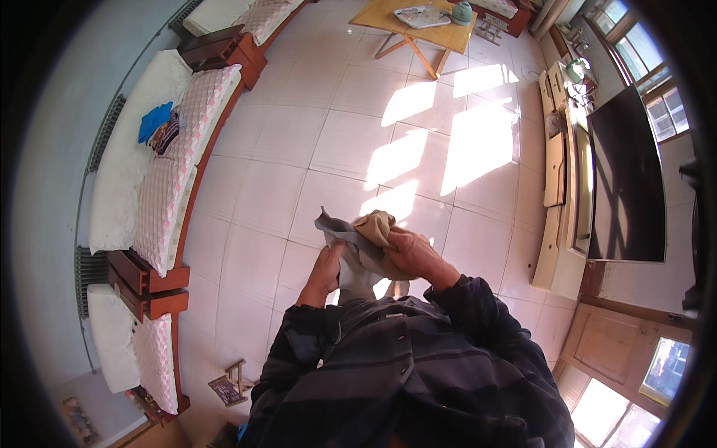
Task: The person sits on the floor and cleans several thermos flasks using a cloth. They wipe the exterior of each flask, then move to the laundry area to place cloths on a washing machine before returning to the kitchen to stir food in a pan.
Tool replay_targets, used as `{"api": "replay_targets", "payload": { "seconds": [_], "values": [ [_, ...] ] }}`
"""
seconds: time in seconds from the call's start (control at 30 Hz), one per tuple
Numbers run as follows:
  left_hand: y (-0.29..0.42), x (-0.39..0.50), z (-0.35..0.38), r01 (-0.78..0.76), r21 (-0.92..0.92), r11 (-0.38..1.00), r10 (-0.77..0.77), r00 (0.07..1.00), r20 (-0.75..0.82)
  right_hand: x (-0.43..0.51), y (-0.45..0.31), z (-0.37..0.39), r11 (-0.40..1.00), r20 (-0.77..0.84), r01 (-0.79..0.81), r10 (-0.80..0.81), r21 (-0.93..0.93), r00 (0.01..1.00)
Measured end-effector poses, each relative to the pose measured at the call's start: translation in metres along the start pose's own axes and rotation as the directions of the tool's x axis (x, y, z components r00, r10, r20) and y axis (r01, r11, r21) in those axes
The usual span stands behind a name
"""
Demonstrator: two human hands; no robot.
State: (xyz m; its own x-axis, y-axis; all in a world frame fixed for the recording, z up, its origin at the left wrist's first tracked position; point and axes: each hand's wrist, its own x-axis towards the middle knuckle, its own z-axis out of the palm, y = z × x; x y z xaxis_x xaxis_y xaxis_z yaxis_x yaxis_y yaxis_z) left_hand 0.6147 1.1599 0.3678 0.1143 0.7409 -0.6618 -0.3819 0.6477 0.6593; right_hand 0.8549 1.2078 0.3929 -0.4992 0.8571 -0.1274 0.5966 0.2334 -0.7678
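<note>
In front of my body, above the tiled floor, I hold a bunched cloth or garment point(358, 252), grey on one side and tan on the other. My left hand point(326, 267) grips its grey edge, thumb on top. The bunched tan part point(376, 225) rises beside my right hand point(417, 256), whose fingers are closed on the fabric. Part of the fabric between the hands hangs down in front of my dark striped shirt point(403, 358). The fingertips of my right hand are partly hidden in the folds.
A long sofa with a quilted pink-and-white cover point(168, 185) runs along the left, with blue and patterned cloths point(155, 123) on it. A wooden folding table point(381, 15) stands ahead. At the right are a cabinet point(554, 168) and a large television point(627, 185). A small stool point(228, 386) is lower left.
</note>
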Motion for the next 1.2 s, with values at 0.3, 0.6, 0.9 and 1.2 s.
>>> {"api": "replay_targets", "payload": {
  "seconds": [0.3, 0.6, 0.9, 1.2],
  "values": [
    [0.107, 0.113, -0.046, -0.118, -0.003, 0.993, 0.118, 0.992, 0.034, 0.137, -0.04, 0.033, 0.929, 0.328, 0.311, -0.235, -0.202, 0.915],
    [0.22, 0.19, -0.143, -0.443, 0.262, 0.858, 0.478, 0.874, -0.086, 0.285, -0.017, 0.024, 0.77, 0.048, -0.247, 0.272, 0.588, 0.961],
    [0.274, 0.252, -0.088, -0.3, 0.451, 0.841, 0.27, 0.954, 0.13, 0.421, -0.01, 0.053, 0.862, -0.369, 0.047, 0.166, 0.504, 0.915],
    [0.421, 0.307, -0.15, -0.377, 0.419, 0.826, 0.374, 0.923, 0.094, 0.576, 0.054, -0.023, 0.939, -0.029, -0.265, 0.277, 0.218, 0.96]
  ]
}}
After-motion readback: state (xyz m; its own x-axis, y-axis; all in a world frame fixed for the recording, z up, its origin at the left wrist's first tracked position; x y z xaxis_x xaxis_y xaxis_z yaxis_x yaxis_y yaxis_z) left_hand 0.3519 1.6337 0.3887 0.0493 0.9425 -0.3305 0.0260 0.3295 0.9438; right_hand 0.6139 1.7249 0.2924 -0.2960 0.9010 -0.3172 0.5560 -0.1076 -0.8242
